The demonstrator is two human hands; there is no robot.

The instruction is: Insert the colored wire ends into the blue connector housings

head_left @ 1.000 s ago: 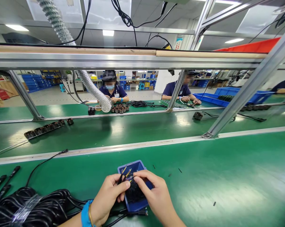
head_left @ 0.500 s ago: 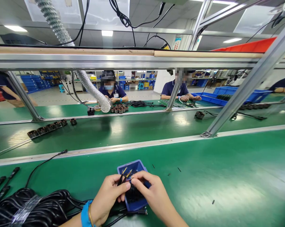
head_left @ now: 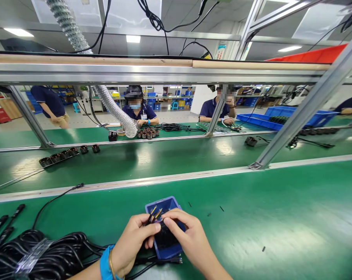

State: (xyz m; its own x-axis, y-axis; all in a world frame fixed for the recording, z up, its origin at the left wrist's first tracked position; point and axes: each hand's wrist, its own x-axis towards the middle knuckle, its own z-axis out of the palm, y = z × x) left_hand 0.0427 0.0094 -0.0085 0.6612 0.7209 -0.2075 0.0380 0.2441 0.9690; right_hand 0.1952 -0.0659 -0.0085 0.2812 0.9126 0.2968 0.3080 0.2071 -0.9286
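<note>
Over a small blue bin point(head_left: 168, 254) on the green table, my left hand point(head_left: 136, 239) pinches a black cable end, from which thin yellow-tipped wires point(head_left: 156, 212) stick up. My right hand point(head_left: 186, 233) is closed beside it, thumb and forefinger pinching at the thin wires. The fingertips of both hands nearly meet. Small black pieces point(head_left: 166, 237) fill the bin under my hands. A blue band point(head_left: 106, 263) circles my left wrist. More black cable ends point(head_left: 174, 259) lie against the bin's near side.
A taped bundle of black cables point(head_left: 62, 252) lies at the left. Dark ring-shaped parts point(head_left: 59, 156) stand on the strip beyond the metal rail point(head_left: 129, 181). Two seated people work across the bench; another person point(head_left: 49, 103) stands at the far left. Small black scraps lie right of the bin.
Both hands stay almost in place. The ring-shaped parts have shifted right along the strip. The standing person at the left has moved right, and one seated person has raised a hand toward the head.
</note>
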